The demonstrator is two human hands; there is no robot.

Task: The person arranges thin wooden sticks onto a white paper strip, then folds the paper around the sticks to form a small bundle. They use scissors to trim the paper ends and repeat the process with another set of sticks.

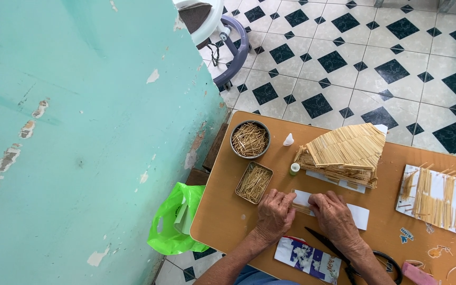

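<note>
**Two hands pressing thin sticks onto a white paper strip**

Seen from above, a small tan surface [222, 221] stands against a peeling turquoise wall [80, 132], on a floor of white tiles with dark diamonds [376, 58].

Near the front edge of the surface, the left hand [274, 215] and the right hand [334, 215] lie side by side, palms down, on a white paper strip [359, 215]. The fingers of both are bent and pressed flat on the strip. A few thin wooden sticks [301, 209] show between the hands, touching the left fingertips. Each grip is nearly closed, but whether either actually pinches a stick cannot be told.

Just behind the hands sits a rectangular tin of sticks [254, 182], and behind that, toward the back left corner, a round tin of sticks [249, 139]. A small green-capped bottle [294, 169] stands beside a sloped roof-like model made of sticks [347, 153] at the middle of the back edge. At the right edge lies a white card with rows of sticks [436, 198]. Black scissors [344, 258] and a printed packet [307, 258] lie at the front edge, just beside the wrists. A green plastic bag [178, 219] hangs off the left edge.
</note>
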